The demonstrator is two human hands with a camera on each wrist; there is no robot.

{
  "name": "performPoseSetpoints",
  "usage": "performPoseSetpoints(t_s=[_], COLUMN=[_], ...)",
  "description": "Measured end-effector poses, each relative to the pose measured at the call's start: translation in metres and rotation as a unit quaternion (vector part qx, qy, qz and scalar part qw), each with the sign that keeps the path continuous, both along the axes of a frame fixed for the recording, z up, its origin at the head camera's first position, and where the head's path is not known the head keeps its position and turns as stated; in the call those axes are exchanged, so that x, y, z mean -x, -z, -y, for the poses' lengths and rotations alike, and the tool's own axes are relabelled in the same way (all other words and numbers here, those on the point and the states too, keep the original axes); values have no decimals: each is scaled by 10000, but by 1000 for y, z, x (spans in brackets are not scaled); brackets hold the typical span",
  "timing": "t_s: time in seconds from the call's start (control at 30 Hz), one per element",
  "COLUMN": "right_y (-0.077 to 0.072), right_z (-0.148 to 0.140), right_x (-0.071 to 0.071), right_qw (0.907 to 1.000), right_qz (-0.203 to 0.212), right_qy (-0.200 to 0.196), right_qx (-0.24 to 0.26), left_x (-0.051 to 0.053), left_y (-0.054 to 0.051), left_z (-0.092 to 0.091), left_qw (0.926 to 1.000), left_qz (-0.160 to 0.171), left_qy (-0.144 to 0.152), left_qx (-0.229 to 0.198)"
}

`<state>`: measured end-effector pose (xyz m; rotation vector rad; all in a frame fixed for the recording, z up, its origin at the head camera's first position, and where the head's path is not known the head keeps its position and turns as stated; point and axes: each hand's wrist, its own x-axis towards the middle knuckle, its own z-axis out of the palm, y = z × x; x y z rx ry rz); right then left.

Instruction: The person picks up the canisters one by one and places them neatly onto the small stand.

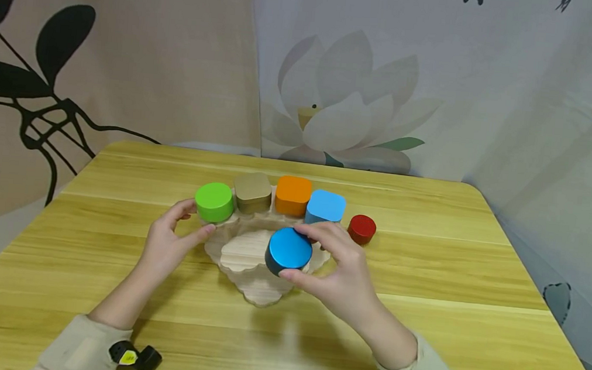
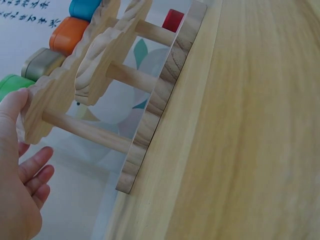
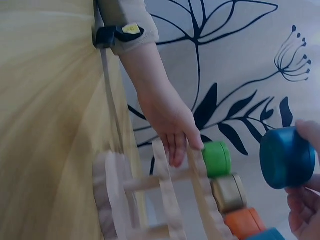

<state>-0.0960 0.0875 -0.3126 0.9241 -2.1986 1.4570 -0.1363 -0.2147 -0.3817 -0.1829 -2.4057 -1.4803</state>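
My right hand (image 1: 347, 266) pinches a round dark-blue tin (image 1: 289, 250) between thumb and fingers, held above the wooden tiered stand (image 1: 260, 293). At the stand's left end, my left hand (image 1: 169, 241) holds the upper tier's edge with the thumb, right beside the round green tin (image 1: 214, 202); its other fingers lie partly behind the tier. Along the upper tier also sit a khaki square tin (image 1: 253, 193), an orange square tin (image 1: 293, 195) and a light-blue square tin (image 1: 326, 206). The right wrist view shows the dark-blue tin (image 3: 286, 157) apart from the stand.
A small round red tin (image 1: 362, 229) is to the right of the stand. Everything is on a wooden table (image 1: 446, 339). Behind it hang printed cloths (image 1: 181, 51) with leaf and lotus patterns. Dowels (image 2: 90, 132) join the stand's tiers to its base.
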Motion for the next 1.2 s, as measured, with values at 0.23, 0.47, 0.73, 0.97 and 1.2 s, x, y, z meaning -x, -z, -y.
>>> performPoseSetpoints(t_s=[0.23, 0.47, 0.73, 0.97, 1.2], right_y=[7, 15, 23, 33, 44], right_z=[22, 40, 58, 69, 74], right_x=[3, 10, 16, 23, 30], right_qw=[9999, 9999, 9988, 9951, 9930], right_qz=[-50, -6, 322, 342, 209], right_qy=[-122, -92, 37, 382, 500], right_qx=[-40, -91, -380, -844, -1050], left_x=[1, 1, 1, 1, 1], left_y=[2, 2, 4, 4, 3], left_z=[0, 1, 2, 2, 2], left_qw=[10000, 9999, 9998, 9998, 9999], left_qz=[-74, -101, -186, -171, -126], left_qy=[-3, 12, 23, 21, -6], left_qx=[41, 41, 77, 92, 101])
